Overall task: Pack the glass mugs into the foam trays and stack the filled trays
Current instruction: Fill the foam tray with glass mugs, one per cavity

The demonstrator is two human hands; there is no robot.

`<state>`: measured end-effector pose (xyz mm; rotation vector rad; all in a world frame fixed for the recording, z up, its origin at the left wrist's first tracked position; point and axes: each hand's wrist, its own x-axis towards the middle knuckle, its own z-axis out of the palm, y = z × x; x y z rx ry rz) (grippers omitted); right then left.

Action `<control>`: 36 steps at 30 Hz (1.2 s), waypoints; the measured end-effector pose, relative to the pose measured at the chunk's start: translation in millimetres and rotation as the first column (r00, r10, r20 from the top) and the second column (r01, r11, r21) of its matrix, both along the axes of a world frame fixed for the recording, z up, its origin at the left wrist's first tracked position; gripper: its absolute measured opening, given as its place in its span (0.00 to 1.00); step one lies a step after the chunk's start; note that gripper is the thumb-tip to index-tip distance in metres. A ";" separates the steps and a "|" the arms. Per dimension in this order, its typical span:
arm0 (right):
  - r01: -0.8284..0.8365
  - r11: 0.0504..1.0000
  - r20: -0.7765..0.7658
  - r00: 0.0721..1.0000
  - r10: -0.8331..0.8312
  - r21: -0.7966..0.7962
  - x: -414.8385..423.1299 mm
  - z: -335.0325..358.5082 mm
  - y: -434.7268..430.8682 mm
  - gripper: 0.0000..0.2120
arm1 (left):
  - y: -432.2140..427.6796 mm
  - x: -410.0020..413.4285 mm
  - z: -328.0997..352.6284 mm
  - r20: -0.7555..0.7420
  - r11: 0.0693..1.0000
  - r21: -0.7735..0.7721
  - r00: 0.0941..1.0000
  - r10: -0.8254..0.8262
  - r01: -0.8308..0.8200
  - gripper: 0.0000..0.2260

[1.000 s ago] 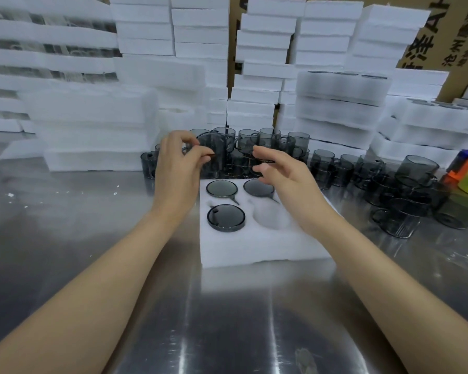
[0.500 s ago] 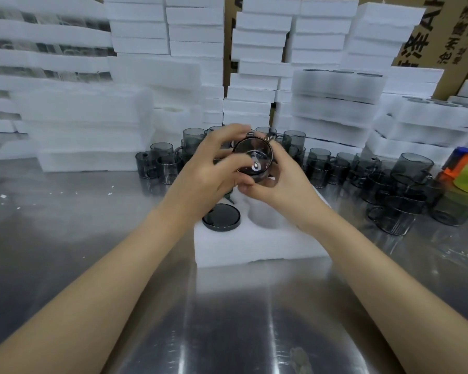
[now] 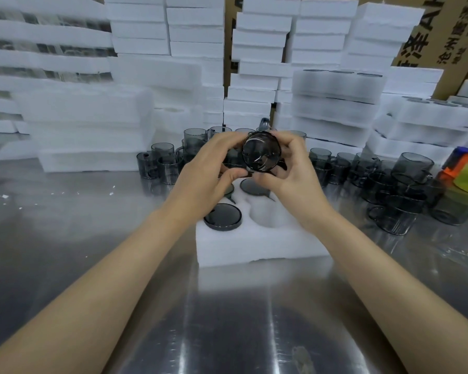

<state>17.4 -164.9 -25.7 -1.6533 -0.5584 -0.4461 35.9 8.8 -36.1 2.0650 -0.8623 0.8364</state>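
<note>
Mug [image 3: 261,152] tilted, mouth toward us, above foam tray [image 3: 260,245]; we grip it with left hand [image 3: 208,175] and right hand [image 3: 292,171], fingers curled round. Three mugs sit in tray.

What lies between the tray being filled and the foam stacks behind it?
Head view: loose glass mugs stand there on the metal table, partly hidden by the left hand and right hand holding one mug.
</note>
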 end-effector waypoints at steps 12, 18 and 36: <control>0.205 0.949 0.112 0.977 -0.183 -0.239 -5.0 7.3 -6.8 0.21 | 10.2 16.0 -11.0 0.111 0.954 -0.289 0.987 0.119 -0.082 0.07; 0.124 0.822 0.107 0.991 -0.077 -0.555 -7.2 13.6 -19.5 0.15 | 31.7 32.6 -32.6 -0.018 0.916 -0.253 0.949 0.315 -0.310 0.12; -0.076 0.619 0.005 0.992 0.129 -0.782 -6.8 8.1 -13.2 0.23 | 55.5 53.5 -53.7 -0.149 0.681 0.269 0.669 0.728 -0.681 0.24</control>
